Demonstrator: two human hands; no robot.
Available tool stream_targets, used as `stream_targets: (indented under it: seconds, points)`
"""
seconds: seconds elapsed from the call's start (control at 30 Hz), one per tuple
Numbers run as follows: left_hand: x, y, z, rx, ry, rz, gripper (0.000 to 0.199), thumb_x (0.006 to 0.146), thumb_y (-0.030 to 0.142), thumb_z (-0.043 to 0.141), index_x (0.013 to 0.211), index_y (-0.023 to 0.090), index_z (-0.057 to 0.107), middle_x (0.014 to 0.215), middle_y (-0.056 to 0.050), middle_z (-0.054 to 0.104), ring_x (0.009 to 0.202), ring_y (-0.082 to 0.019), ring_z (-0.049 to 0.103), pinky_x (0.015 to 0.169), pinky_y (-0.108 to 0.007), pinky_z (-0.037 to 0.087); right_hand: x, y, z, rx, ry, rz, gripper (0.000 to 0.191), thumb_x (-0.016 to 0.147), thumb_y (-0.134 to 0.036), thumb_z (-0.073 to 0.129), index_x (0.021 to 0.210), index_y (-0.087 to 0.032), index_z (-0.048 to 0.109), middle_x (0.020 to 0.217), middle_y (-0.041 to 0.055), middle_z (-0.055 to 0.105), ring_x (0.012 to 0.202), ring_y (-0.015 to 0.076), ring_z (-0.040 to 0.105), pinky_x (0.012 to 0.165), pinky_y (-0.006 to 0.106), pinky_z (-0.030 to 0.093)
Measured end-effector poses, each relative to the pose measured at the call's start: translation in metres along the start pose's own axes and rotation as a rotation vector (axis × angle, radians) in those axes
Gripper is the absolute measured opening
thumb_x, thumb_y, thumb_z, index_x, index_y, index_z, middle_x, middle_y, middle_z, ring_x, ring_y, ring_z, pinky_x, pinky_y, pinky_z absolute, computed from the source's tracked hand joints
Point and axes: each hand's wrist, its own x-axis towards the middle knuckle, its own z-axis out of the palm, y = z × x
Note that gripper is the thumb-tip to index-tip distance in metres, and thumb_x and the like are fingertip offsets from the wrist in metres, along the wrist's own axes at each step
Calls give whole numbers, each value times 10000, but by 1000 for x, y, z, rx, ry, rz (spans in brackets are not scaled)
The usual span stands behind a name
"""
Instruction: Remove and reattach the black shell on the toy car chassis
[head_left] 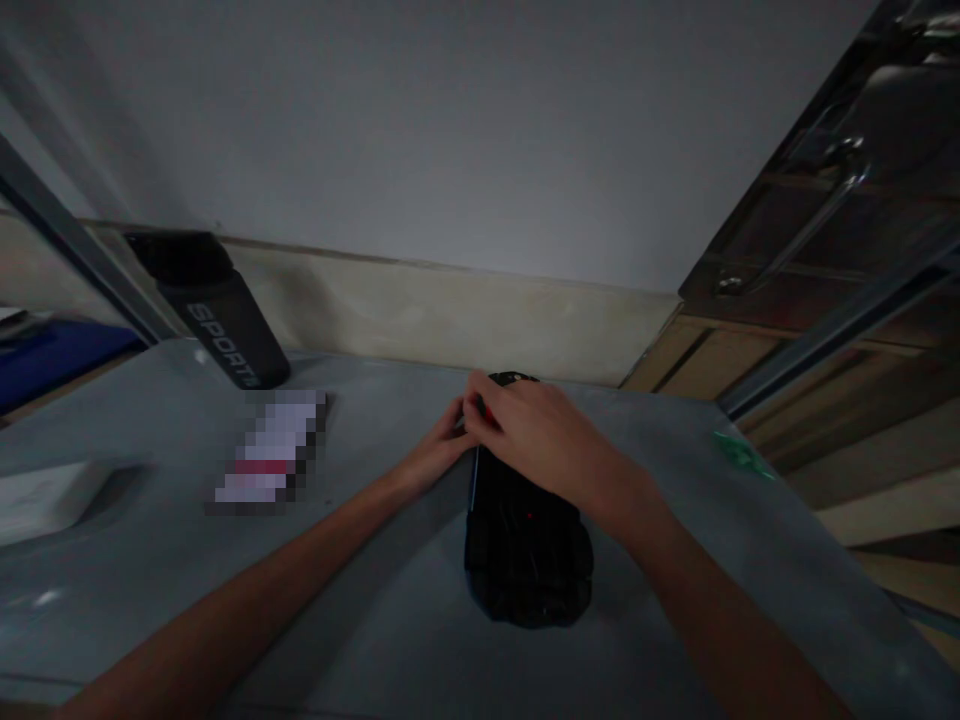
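A long black object, which looks like a toy car (529, 560), lies on the grey table with its rounded end toward me. A tiny red spot shows on its dark surface. My left hand (439, 450) is at the car's far left edge, with thumb and fingers closed against it. Over the far part of the car reaches my right hand (536, 430), its fingers pinched together. Between those fingers shows a bit of a small red thing (487, 412); the rest of it is hidden, so its kind cannot be made out.
A dark bottle marked SPORT (225, 320) stands at the back left, and a blurred-out phone-like item (270, 450) lies before it. Farther left is a white box (52, 497). A green scrap (742, 455) lies near the right edge. A wall (450, 300) closes the back.
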Motion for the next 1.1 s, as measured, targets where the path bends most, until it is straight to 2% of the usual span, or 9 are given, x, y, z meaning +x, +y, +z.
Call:
stream_targets:
  seconds: [0.07, 0.2, 0.3, 0.37, 0.57, 0.8, 0.93, 1.1]
  points:
    - [-1, 3, 1, 2, 4, -14, 753, 819, 535, 914, 1480, 259, 681, 1634, -127, 674, 1517, -416, 613, 1334, -588, 410, 1, 2, 3, -18, 4, 7, 177, 1137, -209, 512, 1210, -197, 673, 957, 103, 815, 811, 252, 744, 707, 350, 431]
    - [-3, 6, 1, 12, 6, -24, 844, 803, 550, 921, 1556, 299, 634, 1702, -98, 623, 1555, -425, 573, 1339, -584, 395, 1, 6, 6, 50, 26, -74, 238, 1056, -105, 531, 1242, -206, 641, 976, 82, 812, 838, 244, 746, 726, 342, 450]
    - [-4, 5, 0, 23, 4, 5, 798, 831, 511, 902, 1552, 294, 637, 1713, -98, 610, 1570, -432, 563, 1337, -564, 397, 0, 7, 6, 98, 42, -93, 251, 1026, -91, 538, 1227, -217, 623, 963, 70, 804, 856, 252, 744, 752, 346, 464]
    - [-4, 4, 0, 34, 3, 12, 740, 850, 491, 874, 1524, 280, 653, 1689, -102, 627, 1572, -428, 566, 1332, -563, 404, -1, 7, 6, 127, 46, -94, 245, 1026, -98, 541, 1225, -220, 617, 956, 62, 799, 864, 253, 742, 756, 344, 468]
    - [-3, 4, 1, 81, 9, 51, 728, 857, 402, 839, 1529, 213, 633, 1576, -124, 706, 1555, -468, 575, 1264, -536, 471, -3, 5, 1, 117, 7, -111, 231, 1058, -131, 557, 1266, -187, 639, 1030, 92, 805, 938, 241, 744, 807, 337, 489]
    - [-6, 8, 3, 59, 8, -14, 655, 806, 497, 883, 1349, 206, 660, 1483, -153, 763, 1432, -430, 675, 1260, -570, 487, -5, 3, -5, 102, -28, -103, 157, 1114, -191, 571, 1195, -179, 704, 1115, 118, 823, 1057, 265, 750, 884, 354, 501]
    - [-8, 12, 5, 45, 25, 2, 609, 803, 467, 897, 1318, 223, 683, 1437, -132, 780, 1415, -419, 679, 1235, -542, 503, -7, -1, -8, 45, -43, -86, 196, 1130, -213, 563, 1226, -161, 727, 1099, 122, 839, 1033, 269, 766, 855, 358, 482]
    - [-7, 14, 8, 5, 64, 11, 625, 782, 470, 928, 1304, 212, 699, 1476, -134, 756, 1435, -398, 663, 1183, -479, 528, -8, 1, -5, -62, -30, -23, 289, 1185, -234, 475, 1272, -158, 740, 1039, 121, 850, 890, 250, 781, 741, 359, 434]
